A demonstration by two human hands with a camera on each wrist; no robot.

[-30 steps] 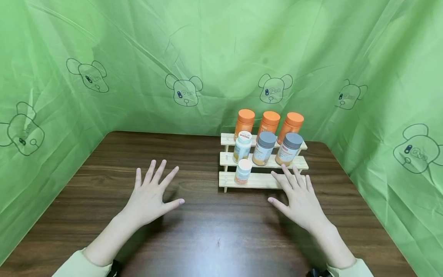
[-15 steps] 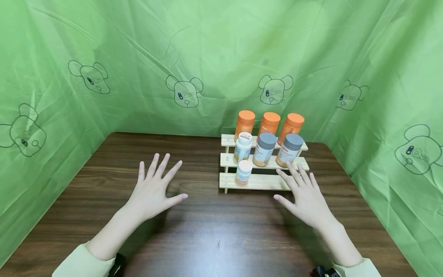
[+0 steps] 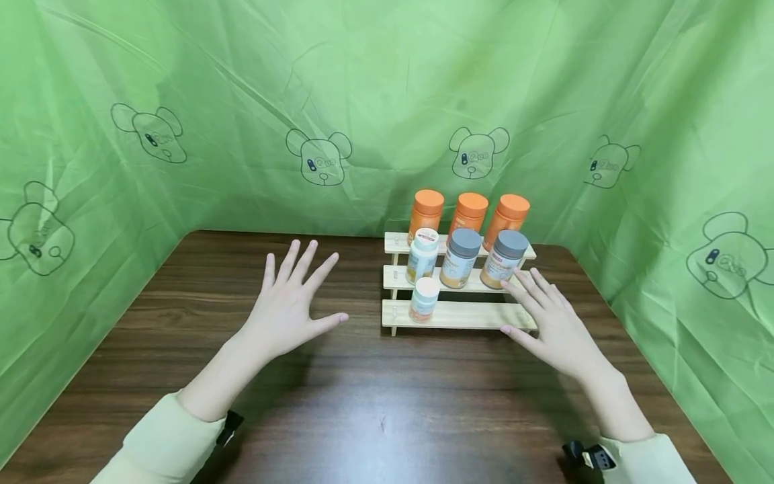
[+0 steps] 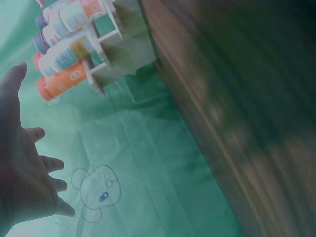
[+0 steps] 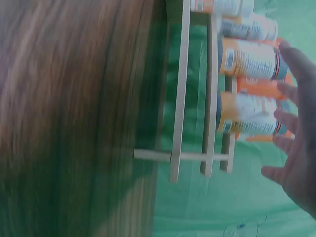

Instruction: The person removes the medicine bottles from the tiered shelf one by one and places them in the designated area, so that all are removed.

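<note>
My left hand (image 3: 283, 316) hovers over the table left of a three-tier wooden rack (image 3: 478, 314), fingers spread and holding nothing. Fingers also spread, my right hand (image 3: 553, 329) is in front of the rack's right end, near a grey-lidded bottle (image 3: 504, 259); nothing is in its grip. Another grey-lidded bottle (image 3: 461, 258) and a white-capped bottle (image 3: 422, 257) share the middle tier. Orange bottles (image 3: 426, 210) line the top tier. On the bottom tier a small white-capped bottle (image 3: 424, 299) stands at the left. Both wrist views show the hands apart from the bottles.
The dark wood table (image 3: 375, 396) extends in front and to the left of the rack. A green cloth (image 3: 387, 87) with bear-head drawings hangs behind and along both sides.
My left hand has moved forward and to the right. The right hand has shifted right and slightly forward, uncovering more of the bottom tier. The bottles stay in place on the rack.
</note>
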